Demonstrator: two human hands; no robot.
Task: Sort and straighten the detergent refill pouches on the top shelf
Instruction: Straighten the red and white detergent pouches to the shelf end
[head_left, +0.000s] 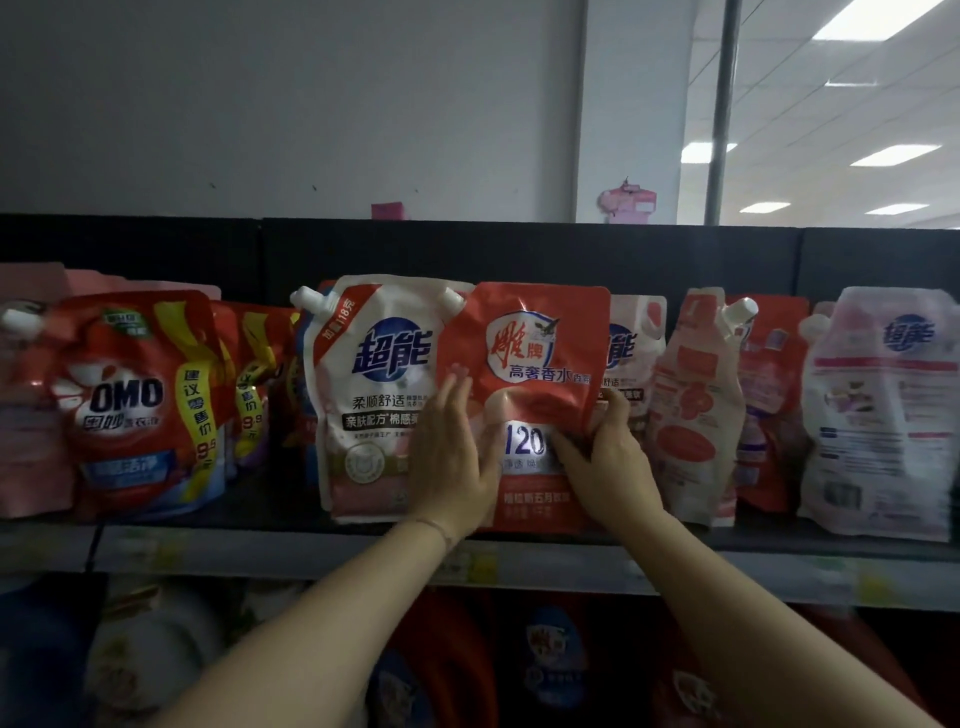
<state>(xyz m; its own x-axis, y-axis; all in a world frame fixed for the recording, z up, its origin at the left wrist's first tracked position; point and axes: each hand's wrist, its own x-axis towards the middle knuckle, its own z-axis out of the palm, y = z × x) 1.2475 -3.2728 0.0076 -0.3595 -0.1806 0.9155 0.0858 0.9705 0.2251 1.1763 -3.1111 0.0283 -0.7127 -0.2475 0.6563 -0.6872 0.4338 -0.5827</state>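
We are holding the red pouch (530, 358) upright at the middle of the top shelf (249, 512), its front facing us, between our two grips. Our left grip (451, 460) is lying flat against the pouch's lower left edge, fingers straight and close together, pressing on it rather than closing round it. Our right grip (609, 467) is clamping the lower right edge: the thumb is crossing the front beside the big "120", and the curled fingers are wrapping round the pouch's side. The pouch's bottom is sitting at the shelf's front edge, partly behind our wrists, so we cannot tell whether it is resting on the shelf or hanging just off it.

The red pouch is overlapping the white pouch (374, 384) on its left, covering that one's right side, and is hiding most of a second white pouch (635, 348) behind its right edge. Further left the OMO pouch (130, 410) is leaning, with more red ones packed behind it that are hard to count. To the right a pale pouch (693, 415) is slumping, its print too blurred to read. The far-right pouch (883, 415) is running out of the frame. The goods (550, 649) below the shelf are showing only as dark blur.
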